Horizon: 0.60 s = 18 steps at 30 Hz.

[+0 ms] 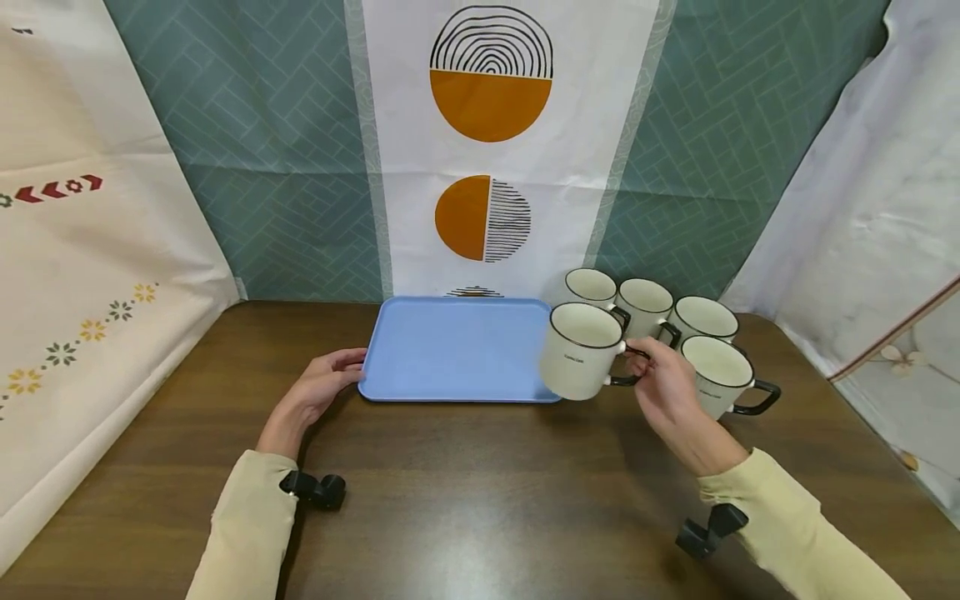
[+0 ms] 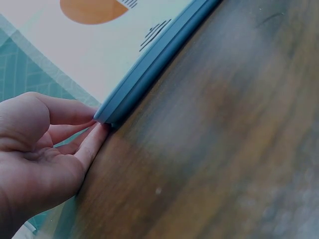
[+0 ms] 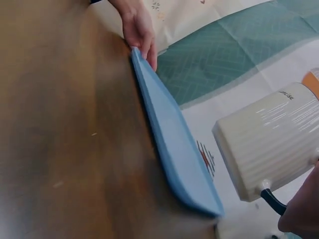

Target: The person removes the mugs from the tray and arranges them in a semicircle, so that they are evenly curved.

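Note:
A blue rectangular tray lies on the table. My left hand pinches its left edge; in the left wrist view the thumb meets the rim's top and the fingers reach its underside. By its black handle, my right hand grips a white mug with a dark rim. This mug is upright and overlaps the tray's right end in the head view. The right wrist view shows the mug's ribbed side raised above the tray's level.
Several similar white mugs stand grouped at the back right; the nearest mug has its handle pointing right. Behind the brown wooden table hangs a patterned cloth. White fabric borders the right side.

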Available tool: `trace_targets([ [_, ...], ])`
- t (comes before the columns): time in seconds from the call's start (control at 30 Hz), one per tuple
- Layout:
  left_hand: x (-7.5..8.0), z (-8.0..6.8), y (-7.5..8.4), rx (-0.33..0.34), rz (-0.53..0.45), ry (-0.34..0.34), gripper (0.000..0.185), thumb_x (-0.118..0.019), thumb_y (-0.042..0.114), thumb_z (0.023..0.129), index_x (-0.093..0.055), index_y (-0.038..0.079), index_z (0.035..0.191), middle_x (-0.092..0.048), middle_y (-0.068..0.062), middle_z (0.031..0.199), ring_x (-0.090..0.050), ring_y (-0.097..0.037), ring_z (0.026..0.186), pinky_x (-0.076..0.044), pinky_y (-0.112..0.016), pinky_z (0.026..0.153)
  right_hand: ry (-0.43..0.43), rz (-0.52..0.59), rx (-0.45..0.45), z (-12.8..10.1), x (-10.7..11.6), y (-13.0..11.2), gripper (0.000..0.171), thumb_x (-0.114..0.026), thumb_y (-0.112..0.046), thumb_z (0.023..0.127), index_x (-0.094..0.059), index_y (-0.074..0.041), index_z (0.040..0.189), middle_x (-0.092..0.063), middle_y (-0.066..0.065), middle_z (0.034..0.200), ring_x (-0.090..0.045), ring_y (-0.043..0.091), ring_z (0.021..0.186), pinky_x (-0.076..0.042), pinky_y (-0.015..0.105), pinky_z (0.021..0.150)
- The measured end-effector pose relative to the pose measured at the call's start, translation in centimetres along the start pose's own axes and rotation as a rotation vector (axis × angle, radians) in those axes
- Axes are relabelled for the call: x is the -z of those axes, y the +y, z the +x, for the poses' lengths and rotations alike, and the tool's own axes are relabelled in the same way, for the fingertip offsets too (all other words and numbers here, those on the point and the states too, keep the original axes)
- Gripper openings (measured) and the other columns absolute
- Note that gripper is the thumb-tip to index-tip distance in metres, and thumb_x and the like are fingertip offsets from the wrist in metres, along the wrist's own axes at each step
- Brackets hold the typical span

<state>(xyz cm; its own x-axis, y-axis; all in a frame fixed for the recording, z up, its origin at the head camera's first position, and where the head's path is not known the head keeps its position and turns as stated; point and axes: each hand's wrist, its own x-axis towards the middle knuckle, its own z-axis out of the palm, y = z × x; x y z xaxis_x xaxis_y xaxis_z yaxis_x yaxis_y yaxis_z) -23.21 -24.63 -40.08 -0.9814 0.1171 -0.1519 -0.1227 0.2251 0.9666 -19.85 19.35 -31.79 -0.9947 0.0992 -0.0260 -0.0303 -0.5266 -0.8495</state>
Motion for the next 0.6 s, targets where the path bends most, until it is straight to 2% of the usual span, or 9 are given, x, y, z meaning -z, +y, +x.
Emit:
trace_targets([
  [0.13, -0.2, 0.1, -0.1, 0.005, -0.004, 0.003, 0.053, -0.051, 0.001, 0.097, -0.031, -0.008, 0.146, -0.035, -0.03, 0.145, -0.036, -0.039, 0.132, -0.027, -0.046, 0.111, -0.02, -0.044, -0.033, -1.5, 2.5, -0.7, 0.04, -0.041, 0.004, 0.097, -0.052, -0.008, 0.06, -0.036, 0.001, 0.061, -0.033, 0.012, 0.066, -0.024, 0.024, 0.067],
  [0.3, -0.4, 0.2, -0.1, 0.01, -0.002, 0.002, 0.054, -0.051, 0.001, 0.097, -0.03, -0.009, 0.146, -0.034, -0.03, 0.145, -0.035, -0.04, 0.133, -0.026, -0.047, 0.111, -0.052, -0.088, -0.001, -2.8, 5.4, -0.9, 0.039, -0.04, 0.003, 0.098, -0.033, -0.01, 0.062, -0.021, 0.003, 0.065, -0.022, 0.017, 0.07, -0.012, 0.031, 0.069],
  [0.47, -0.4, 0.2, -0.1, 0.004, 0.002, -0.007, 0.055, -0.051, 0.001, 0.097, -0.03, -0.009, 0.146, -0.034, -0.03, 0.145, -0.035, -0.04, 0.133, -0.026, -0.047, 0.111, -0.061, -0.075, 0.048, -3.4, 7.7, -0.8, 0.037, -0.036, 0.008, 0.096, -0.031, -0.007, 0.062, -0.018, 0.005, 0.065, -0.018, 0.02, 0.069, -0.01, 0.031, 0.069],
  [0.6, -0.3, 0.3, -0.3, -0.016, 0.007, -0.008, 0.054, -0.051, 0.0, 0.097, -0.03, -0.01, 0.145, -0.037, -0.031, 0.143, -0.038, -0.038, 0.131, -0.031, -0.043, 0.109, -0.061, -0.108, 0.048, -3.7, 9.2, -0.5, 0.038, -0.037, 0.008, 0.096, -0.036, -0.007, 0.062, -0.02, 0.004, 0.066, -0.019, 0.019, 0.071, -0.01, 0.031, 0.07],
])
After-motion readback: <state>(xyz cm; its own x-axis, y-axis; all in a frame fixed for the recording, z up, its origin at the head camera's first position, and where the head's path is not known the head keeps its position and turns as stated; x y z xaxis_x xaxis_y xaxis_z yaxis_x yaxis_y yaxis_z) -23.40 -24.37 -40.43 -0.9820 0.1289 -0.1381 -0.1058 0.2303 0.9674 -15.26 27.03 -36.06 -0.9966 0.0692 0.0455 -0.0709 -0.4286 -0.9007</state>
